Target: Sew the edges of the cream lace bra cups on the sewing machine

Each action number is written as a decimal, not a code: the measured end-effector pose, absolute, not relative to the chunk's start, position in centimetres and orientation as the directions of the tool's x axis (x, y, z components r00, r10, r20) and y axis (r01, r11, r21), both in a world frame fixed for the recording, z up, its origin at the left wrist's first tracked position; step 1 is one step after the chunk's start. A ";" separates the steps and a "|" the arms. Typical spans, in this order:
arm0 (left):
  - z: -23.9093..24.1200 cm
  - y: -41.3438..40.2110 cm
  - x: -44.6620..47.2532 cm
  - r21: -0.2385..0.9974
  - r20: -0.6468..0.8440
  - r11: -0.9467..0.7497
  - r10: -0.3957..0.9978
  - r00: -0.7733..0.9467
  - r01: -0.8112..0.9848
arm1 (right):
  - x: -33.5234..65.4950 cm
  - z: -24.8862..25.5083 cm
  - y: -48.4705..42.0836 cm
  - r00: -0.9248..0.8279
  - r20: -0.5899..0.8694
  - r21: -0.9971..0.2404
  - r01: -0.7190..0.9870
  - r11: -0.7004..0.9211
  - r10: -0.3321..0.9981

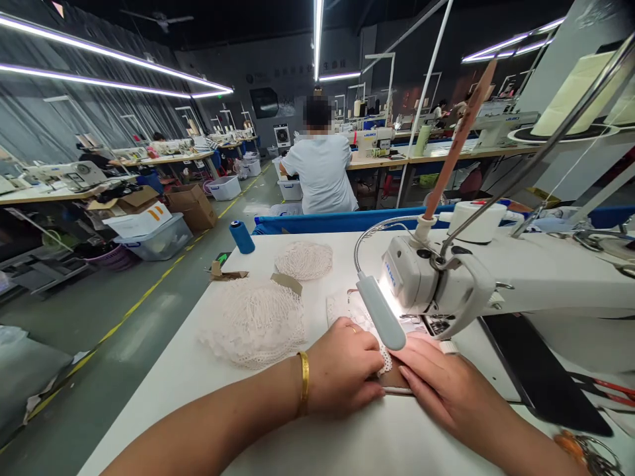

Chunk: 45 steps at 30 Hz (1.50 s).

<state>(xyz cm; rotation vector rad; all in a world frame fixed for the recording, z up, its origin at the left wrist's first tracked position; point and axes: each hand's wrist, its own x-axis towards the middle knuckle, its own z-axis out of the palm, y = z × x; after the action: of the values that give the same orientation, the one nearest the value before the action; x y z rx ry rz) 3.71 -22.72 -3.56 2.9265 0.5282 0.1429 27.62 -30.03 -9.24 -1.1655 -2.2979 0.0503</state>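
Though partly out of sight, white lace (pixel 385 359) between the hands (pixel 342 367) (pixel 444 373).

Near counter (pixel 317 456): 1 left hand (pixel 342 367), 1 right hand (pixel 441 373), 1 sewing machine (pixel 555 271), 1 lamp (pixel 381 311). Left: 2 lace piles (pixel 253 324) (1 near, 1 far), 1 blue thread cone (pixel 242 238). Right: 1 black slab (pixel 536 370).

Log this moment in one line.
left hand: at lace; right hand: on brown piece; lamp: lit, beside sewing machine; blue spool: on table
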 end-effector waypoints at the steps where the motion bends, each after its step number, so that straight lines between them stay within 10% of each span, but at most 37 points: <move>1: -3.7 -22.6 3.9 0.212 0.057 -0.920 0.347 0.936 0.328 | 27.5 -9.1 -30.0 -0.476 0.438 -0.296 0.724 0.623 0.762; 45: -8.0 -22.5 4.3 0.072 0.325 -0.964 0.266 0.908 0.257 | 28.0 -9.1 -30.2 -0.494 0.440 -0.175 0.772 0.611 0.750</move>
<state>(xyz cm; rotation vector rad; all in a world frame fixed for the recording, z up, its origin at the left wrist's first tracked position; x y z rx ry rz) 4.31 -22.55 -7.98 3.0417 0.4171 0.5237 28.03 -30.16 -9.10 -1.2030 -2.3613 -0.0614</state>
